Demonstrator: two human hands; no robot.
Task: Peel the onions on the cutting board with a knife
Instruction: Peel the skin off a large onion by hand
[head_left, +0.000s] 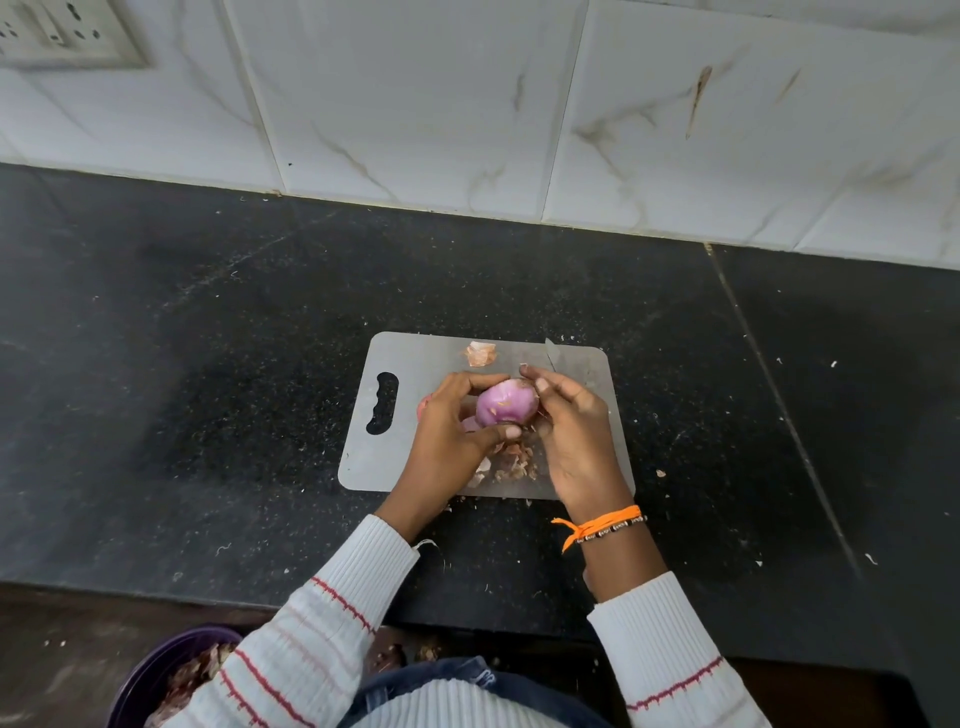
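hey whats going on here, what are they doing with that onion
A person is peeling an onion over a grey cutting board on a dark counter. The left hand grips the mostly bare, purple onion while the right hand works at its far side; a knife blade pokes out beyond the right hand's fingers. Loose dry skins lie on the board beneath the hands, with one more scrap near its far edge. A purple bowl holding peels sits down at the lower left.

No readable text, labels, brands or numbers anywhere in the view. Cutting board (415, 358), wall tiles (415, 104) and switch plate (57, 31) carry no legible marks. Sleeves (322, 623) show only red stripes, no lettering.
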